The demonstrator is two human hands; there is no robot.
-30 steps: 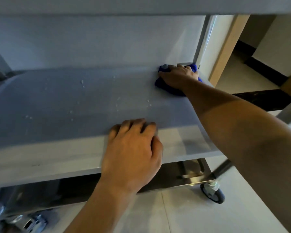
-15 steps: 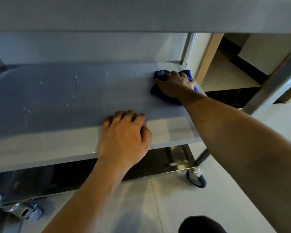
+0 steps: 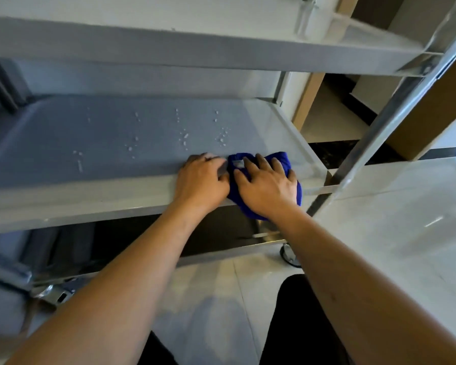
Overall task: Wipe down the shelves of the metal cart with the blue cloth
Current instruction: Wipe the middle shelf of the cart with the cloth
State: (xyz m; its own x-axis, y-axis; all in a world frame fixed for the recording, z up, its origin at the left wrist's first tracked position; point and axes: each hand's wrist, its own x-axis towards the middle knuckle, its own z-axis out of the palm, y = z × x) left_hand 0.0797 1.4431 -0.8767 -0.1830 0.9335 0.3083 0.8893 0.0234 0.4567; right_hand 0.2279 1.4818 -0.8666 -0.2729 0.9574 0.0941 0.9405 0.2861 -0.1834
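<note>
The metal cart's middle shelf (image 3: 90, 143) runs across the view, grey, with water droplets (image 3: 184, 139) scattered over it. The blue cloth (image 3: 283, 159) lies at the shelf's front right, draped over the front lip. My right hand (image 3: 267, 185) presses flat on the cloth, fingers spread. My left hand (image 3: 202, 180) rests on the front lip right beside it, fingers curled over the edge and touching the cloth's left side. The top shelf (image 3: 195, 48) hangs above, and the bottom shelf (image 3: 221, 233) shows dark below.
The cart's right front post (image 3: 395, 119) slants up on the right. Caster wheels (image 3: 288, 255) sit on the pale tiled floor (image 3: 392, 219). A doorway with wooden trim (image 3: 308, 98) lies beyond the cart at the right. My dark-clothed legs show at the bottom.
My right hand has dragged the cloth from the back right corner to the front edge, beside my left hand. The view has pulled back and up, showing the top shelf.
</note>
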